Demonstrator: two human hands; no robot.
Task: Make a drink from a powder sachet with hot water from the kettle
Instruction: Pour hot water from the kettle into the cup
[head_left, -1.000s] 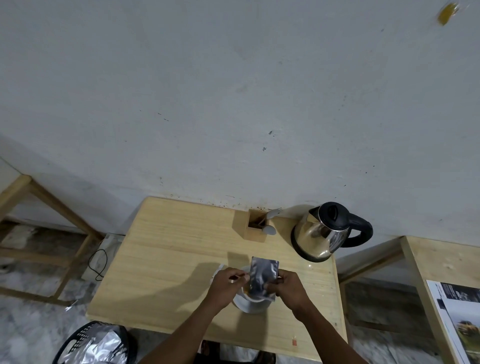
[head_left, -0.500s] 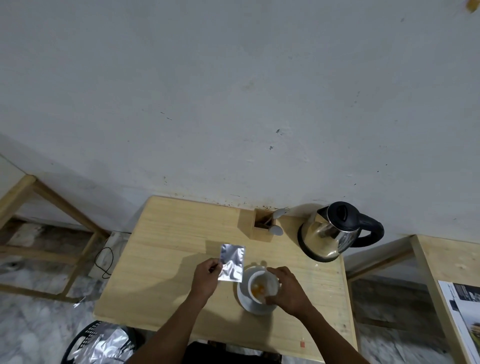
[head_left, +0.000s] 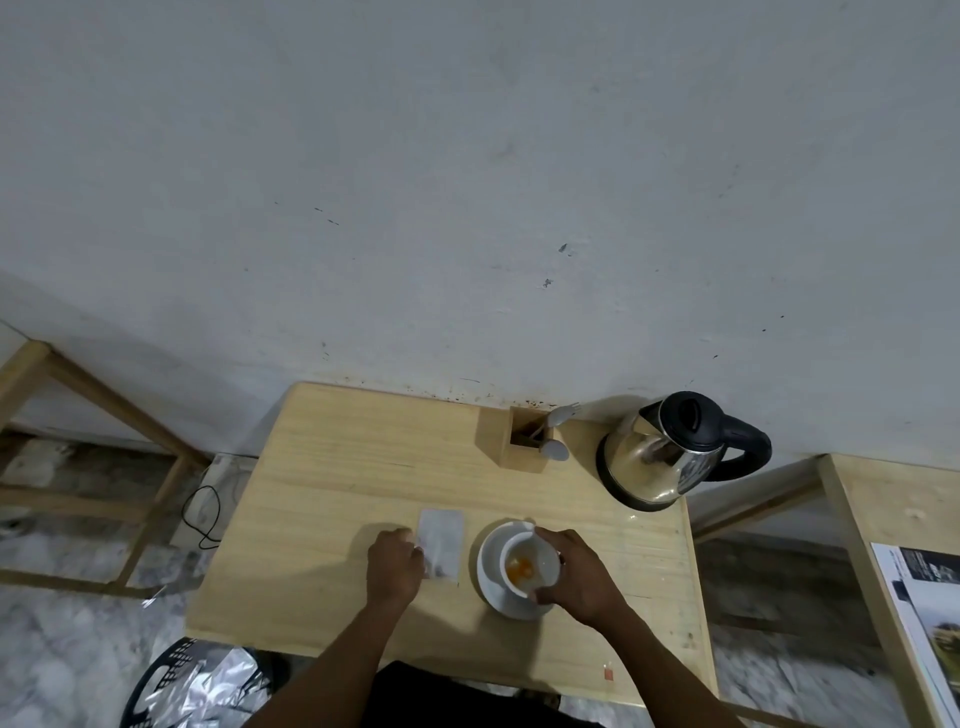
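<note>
Sachet (head_left: 441, 543) has come down, now lying flat on tabletop (head_left: 322, 493), silvery, w/ left hand (head_left: 395, 566) fingers pinching its edge; right hand (head_left: 582, 574) fingers curling around cup (head_left: 530, 564) holding orange powder.

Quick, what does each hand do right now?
Left hand: fingers on the sachet, flat on the table.
Right hand: closed around the cup.

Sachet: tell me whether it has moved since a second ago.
Yes. The sachet went from above the cup leftward and down onto the table, beside the saucer.
</note>
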